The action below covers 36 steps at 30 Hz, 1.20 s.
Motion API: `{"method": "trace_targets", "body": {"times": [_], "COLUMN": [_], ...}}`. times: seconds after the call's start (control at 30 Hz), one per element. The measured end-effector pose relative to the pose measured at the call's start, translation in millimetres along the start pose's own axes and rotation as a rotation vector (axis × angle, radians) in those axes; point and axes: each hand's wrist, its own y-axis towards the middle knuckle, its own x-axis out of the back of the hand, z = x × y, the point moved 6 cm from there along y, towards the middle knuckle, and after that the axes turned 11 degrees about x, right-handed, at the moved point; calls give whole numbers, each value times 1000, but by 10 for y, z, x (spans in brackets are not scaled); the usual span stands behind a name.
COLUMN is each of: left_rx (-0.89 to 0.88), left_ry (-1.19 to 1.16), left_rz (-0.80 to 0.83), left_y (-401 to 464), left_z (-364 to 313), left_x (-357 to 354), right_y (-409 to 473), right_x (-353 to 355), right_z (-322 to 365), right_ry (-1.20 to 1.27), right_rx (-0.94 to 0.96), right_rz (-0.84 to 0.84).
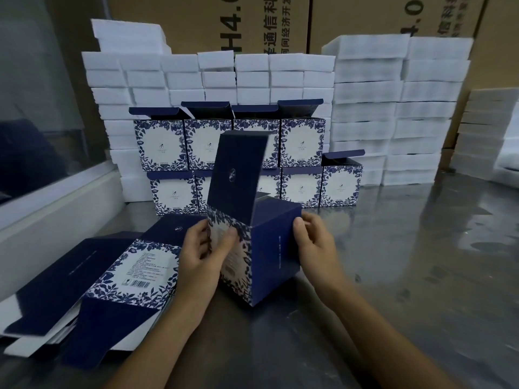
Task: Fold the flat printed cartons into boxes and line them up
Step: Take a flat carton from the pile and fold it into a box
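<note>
A navy carton with a blue floral white panel [269, 254] stands erected on the steel table, its top lid flap raised. My left hand [205, 248] grips its floral side, thumb across the panel. My right hand [314, 242] holds the far navy edge with curled fingers. A pile of flat printed cartons [112, 276] lies at the left of the table. Behind, several finished boxes [300, 164] with open lids stand stacked in two rows.
White foam blocks [393, 108] are stacked in tall piles along the back and right. Big brown shipping cartons [196, 23] rise behind them. A white ledge and window [42, 136] run along the left. The steel table surface [421, 276] spreads out to the right.
</note>
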Motion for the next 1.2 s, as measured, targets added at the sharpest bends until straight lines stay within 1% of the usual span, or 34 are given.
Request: {"method": "trace_targets", "body": {"times": [0.1, 0.17, 0.23, 0.3, 0.4, 0.47, 0.53, 0.63, 0.77, 0.83, 0.93, 1.0, 1.07, 1.13, 1.2], "left_rx": [-116, -160, -174, -190, -216, -220, -198, -193, -325, -423, -533, -584, -606, -593, -541], "left_ry": [77, 78, 46, 36, -10, -35, -47, 19, 254, 399, 546, 625, 669, 694, 698], "left_rz": [-15, -2, -13, -19, 27, 51, 41, -43, -98, -133, -185, -223, -231, -214, -198], "left_y": [-34, -63, -74, -65, -76, -96, -92, -73, -157, -197, -245, -290, -334, -375, -392], "left_z": [-53, -88, -124, -151, -173, -202, -213, -214, -282, -308, -329, -357, -373, -374, -355], "left_x": [5, -25, -25, -19, -68, -87, -74, -23, -75, -102, -130, -162, -208, -262, -294], "right_y": [21, 31, 9, -18, -40, -49, -60, -76, -41, -42, -91, -146, -214, -290, -343], "right_x": [71, 99, 68, 7, -62, -73, -58, -69, 25, 73, 70, -14, -144, -306, -425], "right_z": [29, 68, 118, 175, 264, 307, 315, 325, 282, 343, 507, 596, 686, 728, 718], "right_ry": [-9, -87, -93, 4, 133, 130, 142, 124, 84, -19, -355, -510, -663, -825, -903], "right_rx": [40, 97, 112, 110, 101, 127, 146, 144, 152, 236, 495, 630, 740, 823, 829], "right_rz": [-79, -98, -68, -16, 47, 63, 64, 60, -95, -138, -169, -175, -154, -78, -10]}}
